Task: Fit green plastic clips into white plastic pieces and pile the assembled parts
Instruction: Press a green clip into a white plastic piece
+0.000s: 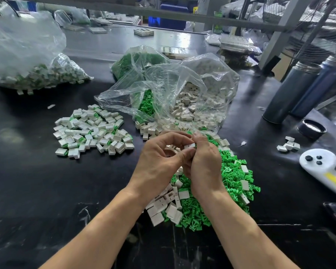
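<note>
Both hands meet at centre over the loose stock: right hand (204, 162) and left hand (159, 160) pinch one white plastic piece (190, 146) between thumbs and fingertips, likely seating a clip, though no clip shows in the grip. Directly beneath, toward 5 o'clock, lies the heap of green clips (231, 177) mixed with white pieces, kept within easy reach. Assembled parts (93, 131) pile at 10 o'clock on the black worktable (37, 181), apart from raw stock; open clear bags (175, 94) sit at 12 o'clock.
</note>
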`<state>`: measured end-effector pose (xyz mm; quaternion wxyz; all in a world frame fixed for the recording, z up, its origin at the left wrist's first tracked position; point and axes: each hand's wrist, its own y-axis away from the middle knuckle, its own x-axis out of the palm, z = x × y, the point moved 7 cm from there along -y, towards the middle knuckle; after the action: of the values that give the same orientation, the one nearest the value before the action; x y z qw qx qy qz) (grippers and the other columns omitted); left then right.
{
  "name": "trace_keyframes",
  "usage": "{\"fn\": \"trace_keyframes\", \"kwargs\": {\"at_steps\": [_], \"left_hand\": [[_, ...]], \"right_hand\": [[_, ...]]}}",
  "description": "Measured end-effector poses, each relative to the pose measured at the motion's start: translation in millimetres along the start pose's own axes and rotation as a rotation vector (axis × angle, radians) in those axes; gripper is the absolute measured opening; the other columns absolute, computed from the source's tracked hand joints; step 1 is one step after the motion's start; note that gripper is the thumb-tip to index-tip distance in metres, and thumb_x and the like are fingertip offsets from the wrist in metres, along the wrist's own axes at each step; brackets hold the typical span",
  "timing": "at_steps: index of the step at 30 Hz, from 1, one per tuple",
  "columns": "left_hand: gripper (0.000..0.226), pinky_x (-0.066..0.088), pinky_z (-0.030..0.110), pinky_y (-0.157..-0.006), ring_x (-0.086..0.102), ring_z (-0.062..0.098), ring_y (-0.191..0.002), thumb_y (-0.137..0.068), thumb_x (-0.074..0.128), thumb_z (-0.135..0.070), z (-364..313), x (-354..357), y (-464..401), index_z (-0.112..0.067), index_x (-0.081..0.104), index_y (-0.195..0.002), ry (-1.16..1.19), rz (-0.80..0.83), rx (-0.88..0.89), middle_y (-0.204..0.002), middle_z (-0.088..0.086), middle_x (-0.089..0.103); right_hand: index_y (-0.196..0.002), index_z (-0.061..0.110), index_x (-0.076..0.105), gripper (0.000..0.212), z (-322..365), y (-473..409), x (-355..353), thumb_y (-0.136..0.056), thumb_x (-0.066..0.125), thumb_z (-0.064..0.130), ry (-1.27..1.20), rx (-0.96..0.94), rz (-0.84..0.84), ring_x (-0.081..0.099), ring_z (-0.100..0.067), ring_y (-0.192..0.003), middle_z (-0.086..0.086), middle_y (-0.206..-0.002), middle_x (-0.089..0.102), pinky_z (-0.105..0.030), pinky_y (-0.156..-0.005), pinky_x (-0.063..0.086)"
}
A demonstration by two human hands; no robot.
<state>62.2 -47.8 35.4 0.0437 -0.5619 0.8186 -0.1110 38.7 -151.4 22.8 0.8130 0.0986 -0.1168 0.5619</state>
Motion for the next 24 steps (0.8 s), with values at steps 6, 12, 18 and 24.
{"fn": "trace_keyframes", "kwargs": {"at_steps": [6,12,18,24], "left_hand": [[0.008,0.064,0.041,-0.074,0.075,0.034,-0.087,-0.087,0.077,-0.003,1.1,-1.5,0.6,-0.006,0.076,-0.094,-0.009,-0.013,0.005,-0.116,0.004,0.073],[0.007,0.063,0.044,-0.076,0.076,0.028,-0.084,-0.086,0.077,-0.002,0.3,-0.6,1.1,-0.006,0.077,-0.092,0.029,-0.024,-0.008,-0.112,0.003,0.075],[0.008,0.061,0.056,-0.083,0.075,0.033,-0.092,-0.087,0.077,-0.004,-0.5,-1.8,1.4,-0.006,0.077,-0.094,0.002,-0.029,-0.005,-0.114,0.003,0.075],[0.007,0.062,0.053,-0.08,0.075,0.034,-0.091,-0.087,0.076,-0.003,-2.1,-2.1,2.0,-0.005,0.077,-0.094,0.007,-0.032,-0.002,-0.113,0.003,0.075]], "right_hand": [[-0.066,0.024,0.077,0.057,-0.9,0.3,-0.1,-0.111,0.042,0.027,-0.009,-0.007,-0.02,0.054,0.002,-0.04,0.013,-0.047,0.057,-0.013,-0.038,0.041],[-0.052,0.028,0.072,0.071,3.3,2.5,5.7,-0.113,0.036,0.022,-0.048,-0.021,0.034,0.052,0.002,-0.039,0.012,-0.045,0.054,-0.012,-0.039,0.04],[-0.058,0.026,0.074,0.067,1.9,1.0,3.8,-0.113,0.035,0.023,-0.036,-0.04,0.03,0.054,0.001,-0.04,0.012,-0.045,0.055,-0.012,-0.039,0.041],[-0.073,0.017,0.075,0.057,-1.1,-1.6,0.4,-0.113,0.036,0.025,0.011,-0.064,0.002,0.054,0.002,-0.042,0.013,-0.047,0.056,-0.012,-0.041,0.041]]}}
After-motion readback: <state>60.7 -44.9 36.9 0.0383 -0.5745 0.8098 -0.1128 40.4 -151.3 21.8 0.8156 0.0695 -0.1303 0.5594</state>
